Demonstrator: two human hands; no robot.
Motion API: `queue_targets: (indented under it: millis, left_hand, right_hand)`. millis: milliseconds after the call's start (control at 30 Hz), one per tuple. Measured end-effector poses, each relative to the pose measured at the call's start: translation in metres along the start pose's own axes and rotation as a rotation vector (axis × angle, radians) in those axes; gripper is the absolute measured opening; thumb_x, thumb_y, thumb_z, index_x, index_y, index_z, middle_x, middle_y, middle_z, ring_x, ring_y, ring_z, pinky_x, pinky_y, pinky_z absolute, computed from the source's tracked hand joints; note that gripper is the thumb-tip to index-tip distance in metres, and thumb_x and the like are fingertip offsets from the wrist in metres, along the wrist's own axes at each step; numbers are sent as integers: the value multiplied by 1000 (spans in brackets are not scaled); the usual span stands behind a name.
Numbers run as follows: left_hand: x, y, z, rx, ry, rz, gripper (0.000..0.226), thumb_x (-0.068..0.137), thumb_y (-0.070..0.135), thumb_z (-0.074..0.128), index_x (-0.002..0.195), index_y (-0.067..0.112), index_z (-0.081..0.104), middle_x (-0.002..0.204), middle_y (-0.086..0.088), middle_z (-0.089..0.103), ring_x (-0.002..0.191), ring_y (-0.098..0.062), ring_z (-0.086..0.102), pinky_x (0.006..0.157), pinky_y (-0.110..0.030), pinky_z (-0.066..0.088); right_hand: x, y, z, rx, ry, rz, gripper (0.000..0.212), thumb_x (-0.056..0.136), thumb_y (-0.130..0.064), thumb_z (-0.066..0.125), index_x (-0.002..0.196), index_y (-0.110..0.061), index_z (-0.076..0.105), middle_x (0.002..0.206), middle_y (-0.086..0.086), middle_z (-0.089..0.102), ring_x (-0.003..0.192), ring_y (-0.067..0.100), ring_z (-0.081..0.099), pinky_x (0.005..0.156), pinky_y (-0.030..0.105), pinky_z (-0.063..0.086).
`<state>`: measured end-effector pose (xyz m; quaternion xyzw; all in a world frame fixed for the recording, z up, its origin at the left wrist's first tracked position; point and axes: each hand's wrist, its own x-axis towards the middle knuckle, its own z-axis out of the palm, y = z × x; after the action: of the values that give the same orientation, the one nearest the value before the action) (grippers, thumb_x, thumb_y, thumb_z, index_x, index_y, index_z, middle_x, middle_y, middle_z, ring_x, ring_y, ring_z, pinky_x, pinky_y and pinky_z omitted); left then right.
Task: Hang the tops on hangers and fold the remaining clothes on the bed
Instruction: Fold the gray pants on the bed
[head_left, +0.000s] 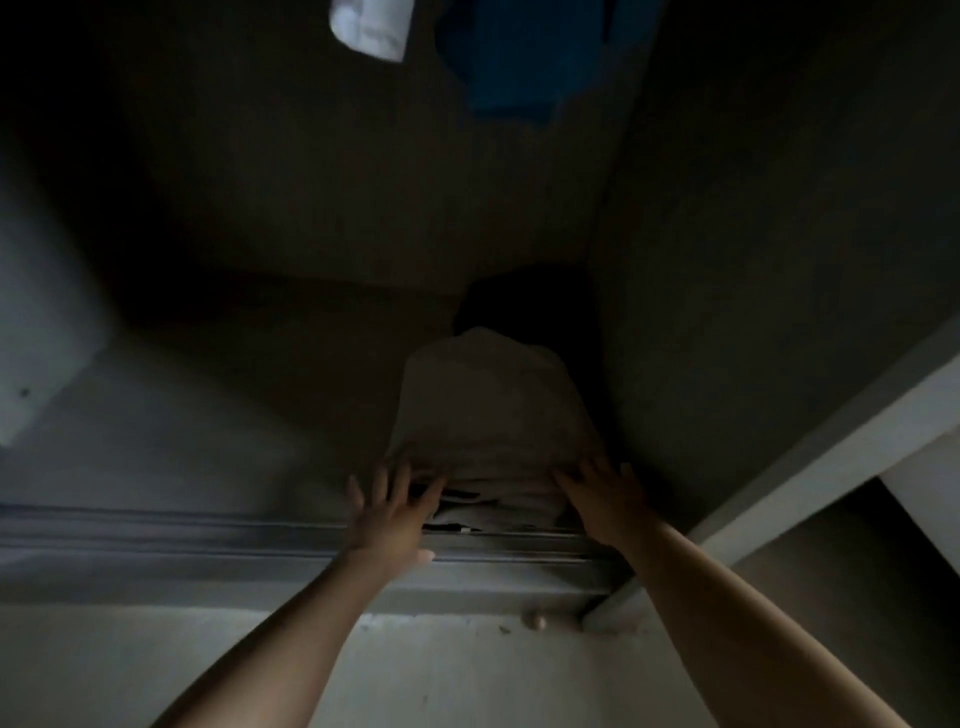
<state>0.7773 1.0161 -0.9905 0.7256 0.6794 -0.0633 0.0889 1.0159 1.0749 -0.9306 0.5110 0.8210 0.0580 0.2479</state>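
With a blue top (511, 57) hung above and the folded stack (488, 410) set in the wardrobe (727, 260), left hand (389, 506) and right hand (605, 499) touched it with fingers spread; little seemed left

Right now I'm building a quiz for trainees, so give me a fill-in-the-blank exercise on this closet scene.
1. The left hand and the right hand both touch a stack of folded ____.
2. The hanging garment above the stack is coloured ____.
3. The white garment hangs to the ____ of it.
Missing words: clothes; blue; left.
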Motion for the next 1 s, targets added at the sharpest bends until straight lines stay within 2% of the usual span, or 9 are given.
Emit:
queue_targets:
  millis: [100, 200, 333, 500, 633, 700, 800, 933, 1000]
  left_hand:
    - [-4, -4, 18, -41, -18, 4, 115, 44, 47, 88, 141, 22, 31, 137, -23, 37, 103, -51, 54, 70, -57, 53]
    - [16, -5, 31, -36, 53, 11, 103, 36, 28, 93, 127, 27, 45, 118, -27, 57, 73, -51, 61, 45, -47, 51]
    - [28, 0, 39, -52, 124, -34, 90, 46, 4, 89, 127, 29, 57, 122, -34, 54, 74, -65, 53, 48, -55, 52]
    - [35, 8, 33, -182, 82, -129, 62, 99, 7, 30, 146, 42, 13, 157, -15, 1, 131, -52, 21, 96, -46, 44]
    - [58, 14, 26, -233, 252, -71, 71, 86, -12, 46, 140, 33, 40, 149, -26, 26, 119, -59, 34, 79, -54, 52]
    - [74, 18, 25, -193, 170, -73, 68, 95, -1, 37, 146, 41, 20, 156, -14, 7, 129, -51, 22, 92, -47, 47]
    - [95, 17, 28, -209, 49, -52, 65, 98, 9, 35, 147, 43, 8, 157, -8, -5, 136, -46, 11, 106, -44, 35]
    - [90, 4, 28, -276, 28, 86, 51, 102, 21, 32, 148, 33, 13, 158, -6, -1, 142, -35, 1, 114, -39, 10]
    - [82, -3, 29, -283, 32, 83, 57, 102, 19, 35, 147, 31, 2, 158, -6, -5, 142, -35, 5, 116, -41, 12]
  right_hand:
    - [-1, -9, 10, 92, -28, 34, 69, 94, -27, 46, 150, -28, 5, 150, 17, 18, 135, 38, 23, 108, 47, 25]
    - [12, -16, 12, 131, -50, 47, 68, 97, -30, 41, 149, -37, -2, 149, 24, 13, 131, 43, 26, 108, 50, 27]
    - [23, -24, 23, 115, -93, 87, 61, 99, -36, 37, 149, -39, 1, 147, 28, 11, 130, 45, 27, 106, 53, 30]
    - [29, -25, 28, 104, -108, 77, 62, 98, -40, 37, 149, -37, 1, 146, 31, 11, 129, 47, 29, 102, 53, 34]
    - [40, -23, 34, 176, -79, 155, 59, 100, -37, 34, 149, -36, 1, 145, 33, 11, 128, 48, 31, 101, 53, 36]
    - [43, -20, 36, 199, -60, 209, 57, 100, -35, 36, 149, -37, 7, 143, 36, 15, 123, 48, 38, 98, 51, 39]
    - [44, -20, 29, 127, 120, 310, 49, 85, -37, 58, 133, -40, 49, 118, 44, 47, 91, 53, 58, 73, 55, 52]
    - [45, -27, 34, 228, 114, 371, 60, 76, -39, 73, 131, -42, 50, 120, 43, 46, 95, 60, 53, 75, 63, 47]
    - [41, -26, 34, 265, 108, 339, 58, 90, -38, 57, 141, -43, 32, 136, 40, 31, 114, 59, 42, 90, 62, 40]
